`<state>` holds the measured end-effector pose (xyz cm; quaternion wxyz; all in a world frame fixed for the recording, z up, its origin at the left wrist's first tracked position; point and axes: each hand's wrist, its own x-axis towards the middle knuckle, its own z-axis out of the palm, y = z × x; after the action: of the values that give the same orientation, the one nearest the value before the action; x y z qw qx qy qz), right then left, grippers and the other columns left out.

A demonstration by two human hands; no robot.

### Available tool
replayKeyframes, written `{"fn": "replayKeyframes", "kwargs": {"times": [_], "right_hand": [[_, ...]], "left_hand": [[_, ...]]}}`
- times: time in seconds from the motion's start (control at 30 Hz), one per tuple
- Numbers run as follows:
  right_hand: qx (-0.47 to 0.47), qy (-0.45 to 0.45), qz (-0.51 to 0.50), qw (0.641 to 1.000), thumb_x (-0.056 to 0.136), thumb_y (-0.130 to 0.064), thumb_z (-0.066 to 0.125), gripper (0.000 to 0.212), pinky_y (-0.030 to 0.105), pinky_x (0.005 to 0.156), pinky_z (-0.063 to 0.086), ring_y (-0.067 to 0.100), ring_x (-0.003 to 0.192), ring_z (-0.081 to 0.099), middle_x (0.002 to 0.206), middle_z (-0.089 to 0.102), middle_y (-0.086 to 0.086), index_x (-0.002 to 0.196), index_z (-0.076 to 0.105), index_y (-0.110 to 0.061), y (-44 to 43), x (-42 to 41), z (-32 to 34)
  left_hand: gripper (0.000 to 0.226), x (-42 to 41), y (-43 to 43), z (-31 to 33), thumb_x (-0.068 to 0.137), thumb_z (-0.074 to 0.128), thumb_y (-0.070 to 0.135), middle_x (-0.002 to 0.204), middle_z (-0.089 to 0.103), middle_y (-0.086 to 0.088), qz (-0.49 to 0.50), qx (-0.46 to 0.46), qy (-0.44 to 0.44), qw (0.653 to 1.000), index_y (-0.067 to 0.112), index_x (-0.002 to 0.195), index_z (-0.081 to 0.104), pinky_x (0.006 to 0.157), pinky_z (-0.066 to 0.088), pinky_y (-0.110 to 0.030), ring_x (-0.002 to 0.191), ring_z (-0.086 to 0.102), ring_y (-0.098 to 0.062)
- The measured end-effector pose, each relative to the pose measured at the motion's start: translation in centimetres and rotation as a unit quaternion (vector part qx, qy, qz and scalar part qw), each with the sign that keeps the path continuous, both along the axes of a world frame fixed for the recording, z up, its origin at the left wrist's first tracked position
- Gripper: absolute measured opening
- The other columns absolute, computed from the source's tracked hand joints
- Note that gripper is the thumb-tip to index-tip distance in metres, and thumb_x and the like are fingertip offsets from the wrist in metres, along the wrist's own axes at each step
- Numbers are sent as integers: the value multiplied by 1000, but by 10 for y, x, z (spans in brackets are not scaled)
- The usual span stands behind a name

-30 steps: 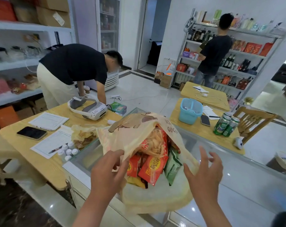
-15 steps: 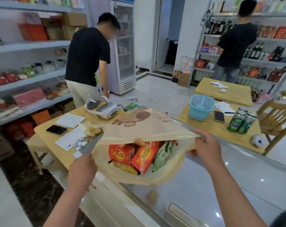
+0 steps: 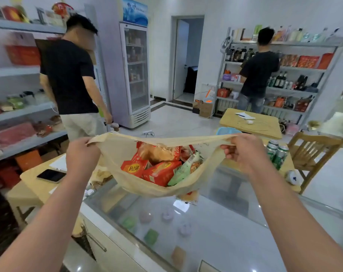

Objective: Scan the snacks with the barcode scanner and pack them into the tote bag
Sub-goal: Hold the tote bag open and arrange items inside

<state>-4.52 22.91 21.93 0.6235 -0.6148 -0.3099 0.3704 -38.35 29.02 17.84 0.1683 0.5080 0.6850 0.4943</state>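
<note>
A beige tote bag [image 3: 117,154] hangs in the air above the glass counter [image 3: 215,232], its mouth stretched wide. My left hand [image 3: 82,154] grips the bag's left edge and my right hand [image 3: 239,152] grips its right edge. Inside lie several snack packs: a red box [image 3: 134,168], a red packet [image 3: 160,173], a green packet with a barcode [image 3: 186,169] and a clear bag of orange crisps [image 3: 158,154]. No barcode scanner shows.
A wooden table [image 3: 35,185] at left holds a phone [image 3: 51,175] and papers. Green cans [image 3: 276,154], a blue basket [image 3: 225,130] and a wooden chair [image 3: 311,150] stand at right. One person [image 3: 72,79] stands close behind the table; another [image 3: 258,71] faces the far shelves.
I have lifted the bag off the counter and pulled its mouth wide between both hands. The nearby person straightened up and turned away. My view rose.
</note>
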Motion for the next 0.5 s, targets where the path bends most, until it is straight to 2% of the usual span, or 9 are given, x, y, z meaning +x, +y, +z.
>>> {"fn": "replayKeyframes", "kwargs": {"times": [0.07,0.13,0.2,0.27,0.37,0.43,0.5], "right_hand": [[14,-3,-19,1000,92,8,34,25,16,33,40,8,29,49,42,59,6,80,54,0,9,-4,20],[31,-4,-37,999,92,7,33,23,16,34,42,7,30,50,50,61,9,85,54,1,28,-3,40],[32,1,-58,998,93,6,30,27,16,34,41,7,29,50,46,61,7,83,54,0,49,-1,53],[29,20,-72,997,94,6,27,29,15,33,40,8,29,50,46,61,8,82,52,-2,66,4,56],[15,34,-93,995,96,7,27,28,17,34,43,13,45,55,64,63,14,86,52,-1,77,8,50],[17,36,-100,994,97,6,29,25,19,37,46,17,56,57,75,62,17,92,53,0,82,7,43],[14,33,-104,994,97,5,31,24,20,39,49,19,60,59,79,63,17,102,54,0,89,4,38]], "left_hand": [[18,-3,18,25,76,42,-7,64,44,-14,-20,30,-2,999,4,66,52,55,26,-31,61,35,-25],[22,-6,45,48,81,44,-5,68,52,-12,-45,43,-14,998,10,77,60,57,36,-31,63,43,-25],[24,-8,69,61,83,46,-2,76,59,-14,-74,46,-10,996,10,82,66,63,46,-35,68,51,-28],[22,-7,87,63,82,44,-4,69,54,-15,-99,37,-3,994,5,76,63,56,39,-31,61,46,-26],[27,-4,103,53,82,38,-8,57,41,-9,-119,22,-37,992,4,61,49,53,28,-28,56,35,-23],[24,-3,110,44,86,37,-4,60,42,-10,-120,22,-43,992,3,67,50,53,29,-27,58,36,-23],[21,-2,115,33,87,37,-2,63,44,-11,-128,34,-52,990,1,75,54,52,31,-28,59,39,-23]]}}
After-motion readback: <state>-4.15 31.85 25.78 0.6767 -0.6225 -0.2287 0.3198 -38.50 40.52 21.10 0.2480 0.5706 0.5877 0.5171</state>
